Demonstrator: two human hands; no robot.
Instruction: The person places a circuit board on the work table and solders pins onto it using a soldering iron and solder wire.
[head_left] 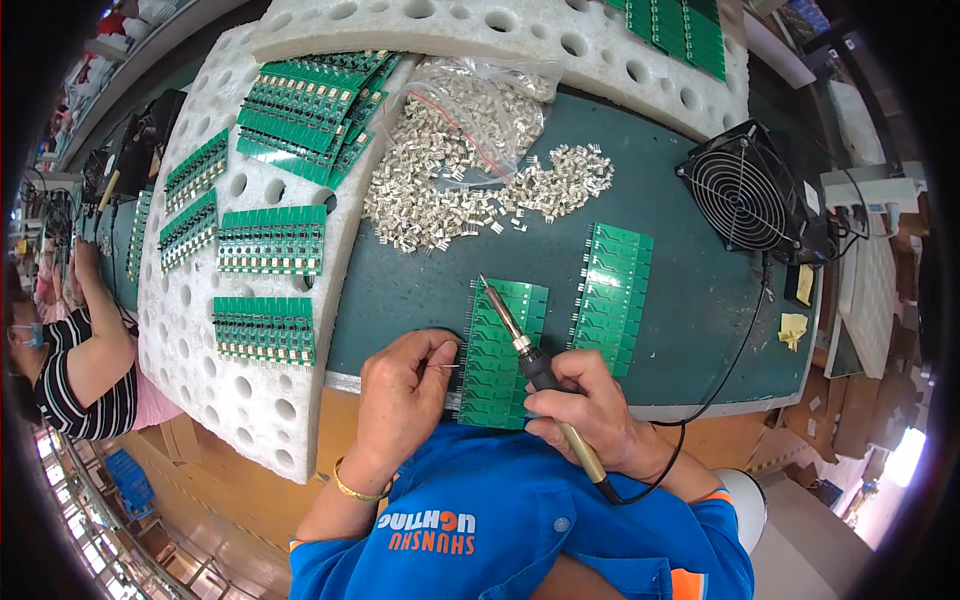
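Note:
My right hand [592, 405] grips a soldering iron [538, 368] like a pen. Its metal tip points up and away, over the far edge of a green circuit board panel [488, 370] at the table's near edge. Thumb and fingers of my left hand [402, 388] are pinched on a thin silvery wire, probably solder [446, 365], that reaches the panel's left side. A row of small pins sticks out along that side. To the right lies a second green panel [612, 290], also with pins on its left.
A pile of small white connectors [425, 205] spills from a clear plastic bag [520, 82]. White foam with holes [235, 395] holds several populated boards [268, 240] on the left; more foam lies at the back. A black fan [742, 192] stands right. Another person [85, 370] sits far left.

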